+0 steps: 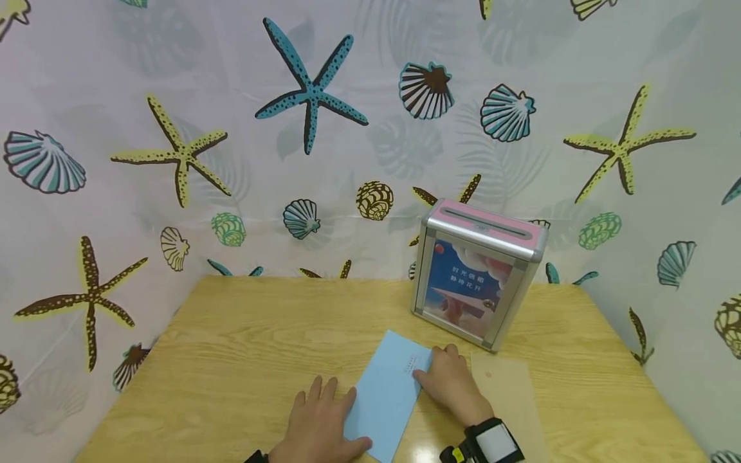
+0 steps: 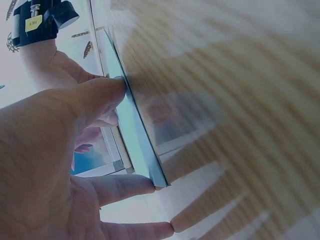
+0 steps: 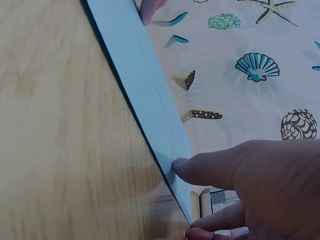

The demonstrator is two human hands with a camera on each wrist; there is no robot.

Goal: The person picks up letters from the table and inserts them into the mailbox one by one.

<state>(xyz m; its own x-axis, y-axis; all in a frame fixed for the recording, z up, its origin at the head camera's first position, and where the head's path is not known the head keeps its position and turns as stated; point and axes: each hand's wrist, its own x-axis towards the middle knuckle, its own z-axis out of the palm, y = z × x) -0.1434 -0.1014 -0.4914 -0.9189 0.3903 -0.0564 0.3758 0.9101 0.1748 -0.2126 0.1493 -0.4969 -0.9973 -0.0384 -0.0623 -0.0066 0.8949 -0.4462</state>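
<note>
From my end, head view, clock centred on the blue paper (image 1: 383,399): it lies on the wood-grain desk (image 1: 260,334), between my two hands, long axis running 1 to 7 o'clock. My left hand (image 1: 317,424) sits at 8, fingers spread and fairly straight, thumb over the near end, index along the left edge; it touches the paper, no clamp that I can see. My right hand (image 1: 453,386) is at 3, fingers bent at the right edge toward the far corner, thumb on the face by the small printed lines; right wrist view has me reading that as a pinch. Hands well apart, joined only by the paper. Black wristband (image 1: 492,440) with a white block on the right wrist. Tan paper (image 1: 509,392) flat at 3, past my right hand, partly behind that wrist. Metal-framed box (image 1: 471,283) upright at 1, well apart from the left hand, nearer the right; pink top with a slot, picture on the front.
</note>
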